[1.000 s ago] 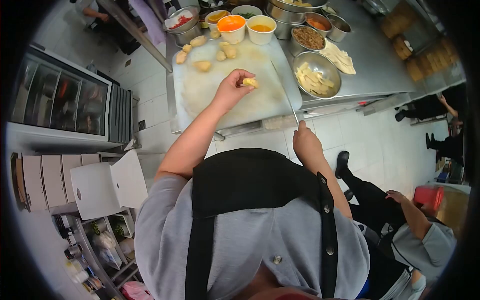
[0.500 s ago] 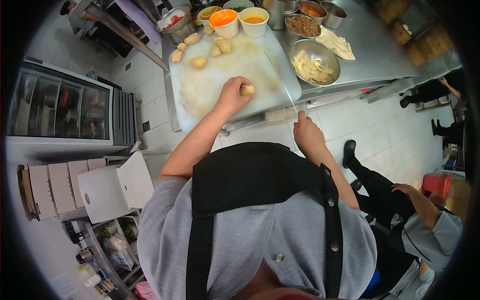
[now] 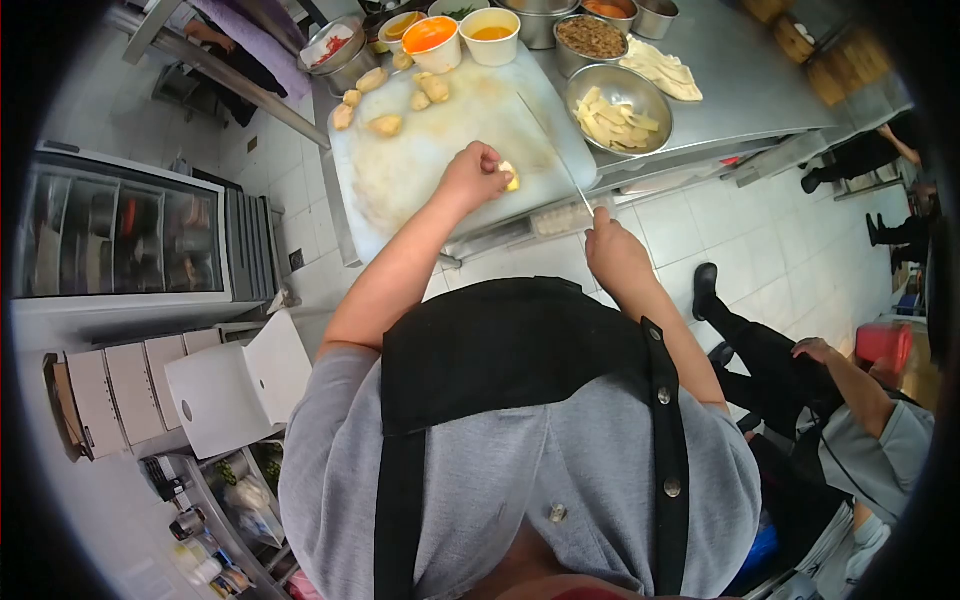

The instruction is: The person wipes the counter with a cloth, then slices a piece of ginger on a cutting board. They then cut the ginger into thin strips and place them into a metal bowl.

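My left hand (image 3: 472,178) is over the white cutting board (image 3: 390,190), its curled fingertips against a small peeled piece of ginger (image 3: 512,180). A pale yellow face of that piece shows beside my fingers. My right hand (image 3: 614,252) is closed round the handle of a knife (image 3: 556,142), just off the board's near edge. Its long thin blade points away from me over the right side of the board. More ginger pieces (image 3: 386,125) lie at the board's far left. To the right, a metal bowl (image 3: 664,140) holds pale yellow slices (image 3: 612,122).
White tubs of orange sauce (image 3: 431,37) and yellow liquid (image 3: 492,35) stand at the far edge. Beyond the bowl are a pot of brown mince (image 3: 590,38) and a pale cloth (image 3: 662,72). A person in dark trousers (image 3: 765,365) is at my right.
The ginger piece in my left hand has turned and sits farther right of my fingers, showing a yellow face. My right hand still holds the knife. The whole view has shifted slightly.
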A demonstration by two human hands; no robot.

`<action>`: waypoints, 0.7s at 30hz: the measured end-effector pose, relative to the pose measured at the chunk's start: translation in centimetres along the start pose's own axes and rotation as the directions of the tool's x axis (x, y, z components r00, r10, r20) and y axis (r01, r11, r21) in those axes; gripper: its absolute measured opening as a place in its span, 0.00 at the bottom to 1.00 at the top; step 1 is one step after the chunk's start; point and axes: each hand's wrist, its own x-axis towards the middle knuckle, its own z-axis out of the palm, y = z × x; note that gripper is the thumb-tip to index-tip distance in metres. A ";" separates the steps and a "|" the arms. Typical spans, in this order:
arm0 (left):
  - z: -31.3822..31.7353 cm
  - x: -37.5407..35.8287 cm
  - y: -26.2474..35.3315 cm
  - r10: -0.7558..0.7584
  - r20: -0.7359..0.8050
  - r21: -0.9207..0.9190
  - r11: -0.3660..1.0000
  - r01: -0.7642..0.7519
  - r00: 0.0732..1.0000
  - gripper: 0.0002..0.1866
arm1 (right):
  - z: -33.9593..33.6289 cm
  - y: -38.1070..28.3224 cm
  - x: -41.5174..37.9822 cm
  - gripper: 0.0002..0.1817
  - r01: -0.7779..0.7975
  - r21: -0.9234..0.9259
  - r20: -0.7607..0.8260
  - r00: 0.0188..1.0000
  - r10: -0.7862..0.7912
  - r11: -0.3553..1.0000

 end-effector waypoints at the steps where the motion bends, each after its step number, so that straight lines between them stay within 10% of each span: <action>1: 0.4 0.4 -0.5 0.005 -0.005 -0.075 0.997 -0.005 1.000 0.20 | -0.5 0.0 -0.2 0.13 0.012 0.033 -0.007 1.000 -0.012 0.999; 10: 1.4 1.8 0.4 0.008 -0.109 -0.125 0.992 -0.022 0.994 0.23 | -1.6 -0.8 -1.7 0.11 0.103 0.074 0.008 0.995 -0.104 0.992; 16: 0.5 0.7 2.5 0.312 -0.167 0.631 0.763 -0.142 0.935 0.24 | -1.3 -0.2 -1.9 0.09 0.141 -0.016 -0.002 0.990 -0.141 0.990; 21: 0.5 1.9 2.7 0.181 -0.101 0.600 0.795 -0.086 0.978 0.21 | -1.7 0.0 -1.7 0.08 0.152 -0.047 0.024 0.988 -0.151 0.987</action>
